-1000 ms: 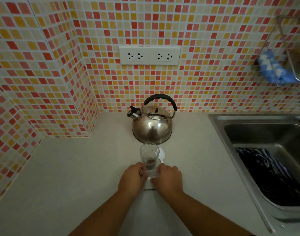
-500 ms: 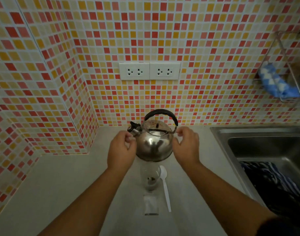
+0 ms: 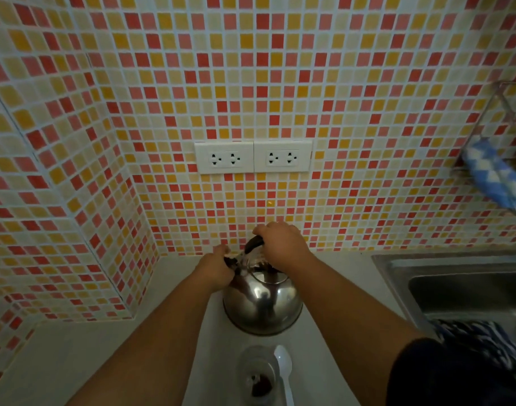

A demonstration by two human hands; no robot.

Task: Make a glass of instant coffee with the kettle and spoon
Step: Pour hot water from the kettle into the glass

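At the far left we see the mosaic wall of small red, orange and cream tiles (image 3: 60, 171), which turns a corner and runs behind the pale, smooth countertop (image 3: 84, 356). Moving right, our left hand (image 3: 214, 269) is up at the spout side of the rounded stainless-steel kettle (image 3: 261, 303); its fingers are curled in around the dark spout cap, though we cannot tell how firmly they pinch it because the knuckles hide the contact. The kettle stands on the countertop close to the back wall, directly below a pair of white double wall sockets (image 3: 253, 156). Our right hand (image 3: 281, 244) is closed over the top of the kettle's black arched handle (image 3: 254, 243), fingers wrapped down around it, so only the left end of the handle shows.

Nearer to us, just in front of the kettle, stands a clear drinking glass (image 3: 256, 373) with a small heap of dark coffee powder at its bottom. A white plastic spoon (image 3: 284, 370) lies just beside the glass on its right, bowl pointing toward the kettle. Both forearms reach past the glass on either side, and the right one, with a dark sleeve at the lower edge, covers part of the countertop.

Further right is a stainless-steel sink (image 3: 456, 276) set into the counter, with a dark blue-and-white striped cloth (image 3: 479, 335) lying in its basin. Above it, a wire wall rack (image 3: 497, 118) holds a blue-and-white checked cloth (image 3: 491, 177).
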